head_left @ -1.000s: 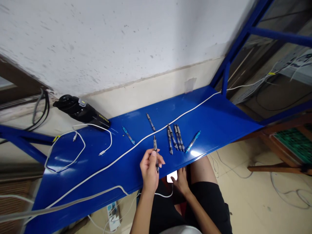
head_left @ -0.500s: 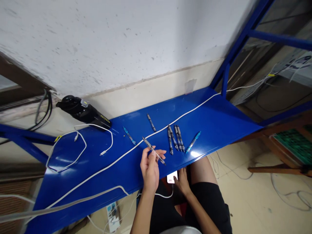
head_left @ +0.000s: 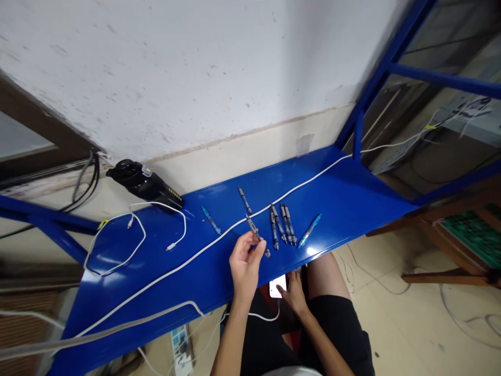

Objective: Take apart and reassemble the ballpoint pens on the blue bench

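My left hand (head_left: 247, 261) pinches a grey pen (head_left: 252, 225) over the front part of the blue table. Just right of it, several grey pens (head_left: 285, 224) lie side by side, with a blue pen (head_left: 310, 231) at their right end. Behind the hand one more grey pen (head_left: 245, 199) lies near the wall side. Another blue pen (head_left: 211, 220) rests to the left. Below the table edge, my right hand (head_left: 293, 293) is closed on a white rectangular device (head_left: 277, 286) that has a white cable plugged into it.
A long white cable (head_left: 195, 254) crosses the blue table (head_left: 156, 308) lengthwise. At the left end a black bottle (head_left: 151, 185) leans by the wall, near a looped white charging cable (head_left: 113, 271). A power strip (head_left: 181, 350) is below. Blue frame posts (head_left: 357, 138) rise at the right.
My left hand has shifted slightly right, towards the row of pens, and the pen in it has turned steeper. My right hand stays on the white device. The view has shifted a little.
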The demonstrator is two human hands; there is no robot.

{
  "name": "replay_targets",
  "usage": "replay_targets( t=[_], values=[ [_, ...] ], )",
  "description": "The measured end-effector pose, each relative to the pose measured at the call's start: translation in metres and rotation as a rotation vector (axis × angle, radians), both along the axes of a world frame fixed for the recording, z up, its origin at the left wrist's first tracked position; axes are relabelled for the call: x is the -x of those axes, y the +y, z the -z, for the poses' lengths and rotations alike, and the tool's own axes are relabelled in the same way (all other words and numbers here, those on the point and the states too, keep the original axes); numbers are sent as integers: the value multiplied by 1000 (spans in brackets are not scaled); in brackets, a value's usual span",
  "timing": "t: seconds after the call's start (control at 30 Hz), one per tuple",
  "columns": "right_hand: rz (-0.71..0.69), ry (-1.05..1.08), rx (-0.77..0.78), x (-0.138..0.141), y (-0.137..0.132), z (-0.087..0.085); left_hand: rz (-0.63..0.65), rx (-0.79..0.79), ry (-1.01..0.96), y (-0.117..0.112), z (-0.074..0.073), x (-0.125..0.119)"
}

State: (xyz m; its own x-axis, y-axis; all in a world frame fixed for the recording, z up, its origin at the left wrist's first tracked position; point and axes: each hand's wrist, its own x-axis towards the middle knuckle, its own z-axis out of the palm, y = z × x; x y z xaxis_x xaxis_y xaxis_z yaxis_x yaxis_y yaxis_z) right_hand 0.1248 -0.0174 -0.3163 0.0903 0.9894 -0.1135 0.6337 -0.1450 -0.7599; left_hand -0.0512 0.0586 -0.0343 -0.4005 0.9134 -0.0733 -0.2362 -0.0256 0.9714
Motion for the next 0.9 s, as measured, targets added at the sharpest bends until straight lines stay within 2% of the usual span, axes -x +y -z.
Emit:
replay_targets(
  t=[0.1,0.2,0.33,0.47,0.63,0.9],
  values=[
    [-32,-9,74,3,-3,-5,36,-53,129,19,-13,10],
    [-41,-25,125,4,-3,-11,94,-95,328,50,-19,26],
    [-87,-30,211,3,-1,-18,210,-104,685,95,-15,42],
    [-110,-47,238,1,0,-19,252,-74,1021,127,-8,41],
    [-118,-66,176,0,-2,-15,242,-51,1318,136,0,30],
    [-78,-44,97,1,-5,-1,183,-44,1421,135,9,30]
  ],
)
